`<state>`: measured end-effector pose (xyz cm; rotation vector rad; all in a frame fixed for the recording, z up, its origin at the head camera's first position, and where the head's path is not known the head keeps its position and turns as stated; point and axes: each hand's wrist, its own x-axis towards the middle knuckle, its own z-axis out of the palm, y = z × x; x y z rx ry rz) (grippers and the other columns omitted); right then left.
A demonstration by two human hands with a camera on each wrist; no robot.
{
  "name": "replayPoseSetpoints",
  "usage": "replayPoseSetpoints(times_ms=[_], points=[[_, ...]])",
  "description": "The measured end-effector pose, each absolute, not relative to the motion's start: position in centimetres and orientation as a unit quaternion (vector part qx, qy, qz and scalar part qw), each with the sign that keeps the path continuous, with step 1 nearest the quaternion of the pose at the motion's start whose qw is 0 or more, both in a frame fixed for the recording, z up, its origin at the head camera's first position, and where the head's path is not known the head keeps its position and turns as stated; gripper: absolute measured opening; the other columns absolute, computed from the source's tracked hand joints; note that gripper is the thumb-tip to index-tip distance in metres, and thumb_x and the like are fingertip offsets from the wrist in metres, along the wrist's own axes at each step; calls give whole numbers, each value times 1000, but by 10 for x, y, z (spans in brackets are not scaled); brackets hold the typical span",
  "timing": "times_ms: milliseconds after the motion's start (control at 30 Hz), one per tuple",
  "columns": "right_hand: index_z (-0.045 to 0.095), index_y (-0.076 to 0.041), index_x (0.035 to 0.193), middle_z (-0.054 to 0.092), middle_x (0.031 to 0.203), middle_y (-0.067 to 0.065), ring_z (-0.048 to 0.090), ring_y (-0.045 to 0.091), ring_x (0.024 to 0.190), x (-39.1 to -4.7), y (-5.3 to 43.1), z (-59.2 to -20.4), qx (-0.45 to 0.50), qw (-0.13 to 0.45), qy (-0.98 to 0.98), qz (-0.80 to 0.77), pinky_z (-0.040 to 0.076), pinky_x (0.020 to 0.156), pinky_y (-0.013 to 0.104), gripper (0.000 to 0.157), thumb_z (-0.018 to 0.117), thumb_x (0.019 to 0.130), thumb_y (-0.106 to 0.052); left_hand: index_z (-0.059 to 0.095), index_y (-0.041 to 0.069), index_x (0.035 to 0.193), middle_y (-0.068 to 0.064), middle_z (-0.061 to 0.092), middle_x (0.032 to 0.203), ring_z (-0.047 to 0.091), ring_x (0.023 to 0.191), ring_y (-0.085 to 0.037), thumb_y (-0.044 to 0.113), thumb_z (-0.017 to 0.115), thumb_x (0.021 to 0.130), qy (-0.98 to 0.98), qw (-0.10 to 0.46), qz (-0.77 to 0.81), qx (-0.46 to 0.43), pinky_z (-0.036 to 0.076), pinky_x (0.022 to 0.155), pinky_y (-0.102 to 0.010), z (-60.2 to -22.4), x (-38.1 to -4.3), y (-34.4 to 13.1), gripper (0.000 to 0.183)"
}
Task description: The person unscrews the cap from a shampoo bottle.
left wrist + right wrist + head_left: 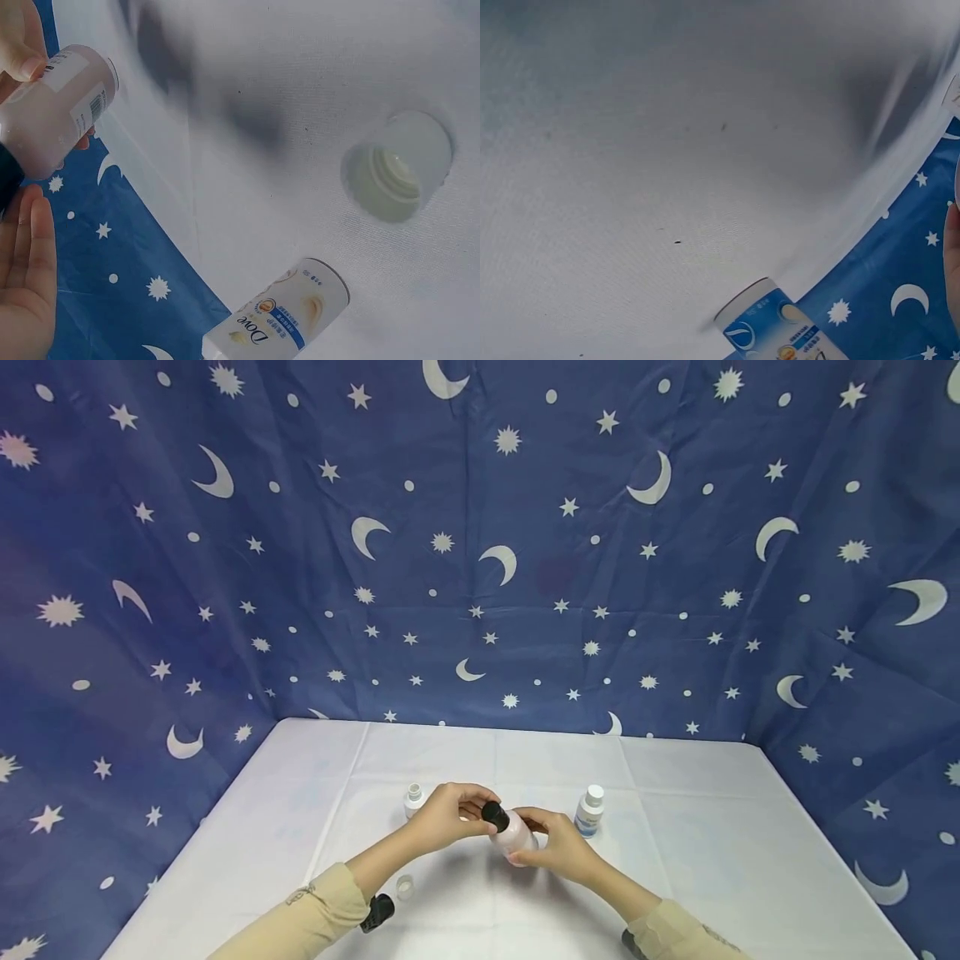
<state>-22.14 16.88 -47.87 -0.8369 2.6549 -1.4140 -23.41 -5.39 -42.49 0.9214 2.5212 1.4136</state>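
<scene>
Above the middle of the table a pink bottle [514, 837] with a black cap [495, 815] is held tilted, its cap toward the left. My right hand [553, 843] grips the bottle's body, thumb in front and fingers behind. The fingertips and thumb of my left hand [447, 817] pinch the black cap. In the left wrist view, the pink bottle [64, 109] shows a white label with a barcode, and the cap is cut off by the frame's edge. Only a sliver of a hand [952, 262] shows in the right wrist view.
Behind my left hand stands a white bottle [413, 797] with its neck bare. Right of my right hand stands a white-capped Dove bottle [589, 811]. A translucent cap [405, 887] and a black cap-like piece [377, 912] lie near my left sleeve. Another dark object [632, 942] is partly under my right sleeve.
</scene>
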Motion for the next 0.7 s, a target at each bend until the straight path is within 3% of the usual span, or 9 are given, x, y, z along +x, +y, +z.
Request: replayPoseSetpoints(times_ms=[367, 700], points=[[60, 1, 118, 66, 116, 15, 63, 26, 105, -211, 164, -469, -303, 1, 839, -452, 53, 90, 30, 54, 80, 75, -23, 64, 2, 114, -11, 68, 111, 66, 89, -15, 7, 73, 80, 818, 16, 435, 375, 54, 81, -19, -415, -223, -65, 36], [59, 1, 120, 64, 118, 17, 62, 22, 106, -203, 163, -462, -315, 23, 829, -461, 54, 89, 28, 54, 79, 76, -23, 65, 4, 113, -5, 70, 108, 65, 97, -13, 17, 71, 81, 825, -41, 317, 466, 52, 81, -17, -404, -217, -70, 35]])
